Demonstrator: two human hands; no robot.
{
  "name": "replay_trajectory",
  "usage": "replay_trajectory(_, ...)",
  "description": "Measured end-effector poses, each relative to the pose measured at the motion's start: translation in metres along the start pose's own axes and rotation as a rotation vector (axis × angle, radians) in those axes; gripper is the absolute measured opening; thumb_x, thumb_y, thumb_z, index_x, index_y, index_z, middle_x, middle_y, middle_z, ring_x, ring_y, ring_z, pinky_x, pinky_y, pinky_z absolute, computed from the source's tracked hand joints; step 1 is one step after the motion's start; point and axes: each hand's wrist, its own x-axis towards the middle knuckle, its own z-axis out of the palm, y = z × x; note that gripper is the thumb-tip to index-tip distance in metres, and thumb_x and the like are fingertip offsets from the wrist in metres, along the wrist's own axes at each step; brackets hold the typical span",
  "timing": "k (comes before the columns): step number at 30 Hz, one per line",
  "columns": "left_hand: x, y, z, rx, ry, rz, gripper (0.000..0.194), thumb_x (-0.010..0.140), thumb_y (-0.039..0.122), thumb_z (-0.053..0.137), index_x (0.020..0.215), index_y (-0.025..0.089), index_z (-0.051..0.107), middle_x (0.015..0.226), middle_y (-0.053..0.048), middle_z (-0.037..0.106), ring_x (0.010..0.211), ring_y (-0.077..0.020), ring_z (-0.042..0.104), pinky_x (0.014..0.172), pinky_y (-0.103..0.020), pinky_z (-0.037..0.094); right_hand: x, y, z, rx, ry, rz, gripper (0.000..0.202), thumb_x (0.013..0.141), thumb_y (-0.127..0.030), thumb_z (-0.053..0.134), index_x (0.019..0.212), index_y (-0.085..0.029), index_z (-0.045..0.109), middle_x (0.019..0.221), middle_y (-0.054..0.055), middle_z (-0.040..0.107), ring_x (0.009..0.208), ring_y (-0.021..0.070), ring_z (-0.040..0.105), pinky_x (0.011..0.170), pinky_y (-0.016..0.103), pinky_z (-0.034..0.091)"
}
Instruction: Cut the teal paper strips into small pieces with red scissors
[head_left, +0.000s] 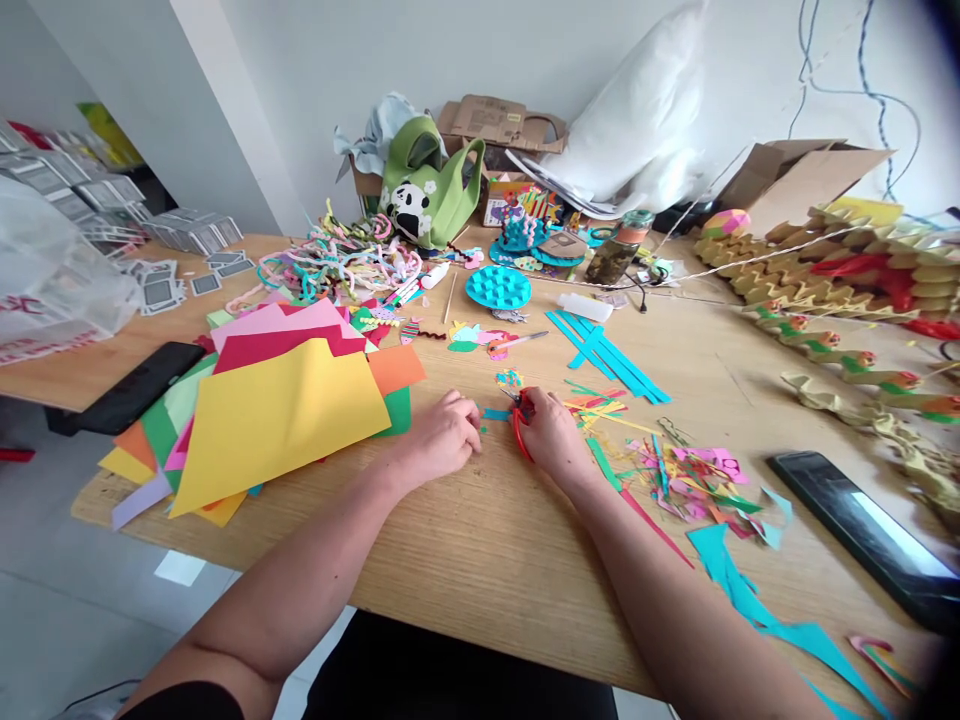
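My right hand (556, 440) is wrapped round a pair of red-handled scissors (519, 432), low over the wooden table. My left hand (447, 436) rests just left of it, fingers curled in; whatever they may hold is hidden. Between the two hands lies a short blue paper strip (495, 413), with tiny scraps near my left fingertips. A little pile of blue and yellow paper bits (509, 378) sits just beyond the scissors. Thin coloured paper strips (600, 408) are scattered right of my right hand.
Stacked coloured paper (285, 430) lies on the left by a black phone (142, 385). Long blue strips (611, 357), paper offcuts (690, 475) and another phone (862, 530) are on the right. Behind stand a blue egg-tray piece (498, 288), a jar (624, 250) and a green panda bag (435, 190).
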Motion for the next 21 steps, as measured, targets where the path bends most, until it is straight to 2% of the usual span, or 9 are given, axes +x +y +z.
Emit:
replay_trajectory(3,0.002,0.000,0.002,-0.144,-0.002,0.030,0.032,0.069,0.000,0.053,0.069,0.024,0.074,0.083,-0.003,0.063,0.087,-0.0166,0.055,0.081,-0.030,0.046,0.001,0.000,0.001,0.004,-0.004,0.000,0.010,0.077,-0.013,0.051,0.082,-0.017,0.058,0.077,0.008,0.064,0.078,0.0216,0.059,0.066,0.026,0.040)
replay_trajectory(7,0.006,-0.006,0.001,-0.159,0.211,-0.113,0.027,0.071,0.001,0.052,0.070,0.020,0.071,0.079,-0.003,0.064,0.083,-0.0161,0.057,0.079,-0.030,0.046,0.001,-0.001,-0.001,0.061,0.013,0.013,0.011,0.075,-0.012,0.050,0.081,-0.017,0.057,0.077,0.008,0.063,0.077,0.0211,0.058,0.066,0.026,0.041)
replay_trajectory(10,0.008,-0.013,0.000,-0.063,0.338,-0.206,0.021,0.072,0.004,0.054,0.078,0.018,0.070,0.083,-0.005,0.064,0.085,-0.0182,0.057,0.081,-0.033,0.045,-0.002,-0.005,-0.009,0.218,0.006,-0.090,0.013,0.071,-0.009,0.049,0.078,-0.018,0.056,0.079,0.006,0.061,0.072,0.0175,0.055,0.065,0.025,0.041)
replay_trajectory(12,0.008,-0.016,0.000,-0.031,0.364,-0.226,0.019,0.074,0.007,0.055,0.082,0.017,0.069,0.087,-0.006,0.064,0.087,-0.0190,0.057,0.081,-0.033,0.045,-0.005,-0.009,-0.015,0.298,-0.099,-0.239,0.016,0.067,-0.006,0.047,0.075,-0.018,0.055,0.074,0.003,0.057,0.065,0.0145,0.052,0.062,0.022,0.041)
replay_trajectory(15,0.008,-0.017,0.001,-0.029,0.363,-0.242,0.019,0.075,0.007,0.054,0.082,0.018,0.068,0.087,-0.005,0.064,0.087,-0.0184,0.057,0.082,-0.032,0.046,-0.011,-0.018,-0.020,0.301,-0.245,-0.391,0.017,0.065,-0.005,0.047,0.073,-0.018,0.055,0.070,0.001,0.053,0.060,0.0122,0.048,0.057,0.021,0.038)
replay_trajectory(21,0.009,-0.018,0.003,-0.047,0.383,-0.260,0.021,0.073,0.005,0.052,0.079,0.018,0.067,0.085,-0.005,0.065,0.085,-0.0174,0.058,0.081,-0.031,0.046,-0.012,-0.020,-0.025,0.165,-0.364,-0.441,0.013,0.067,-0.006,0.050,0.064,-0.017,0.057,0.063,0.000,0.052,0.055,0.0113,0.045,0.052,0.021,0.032)
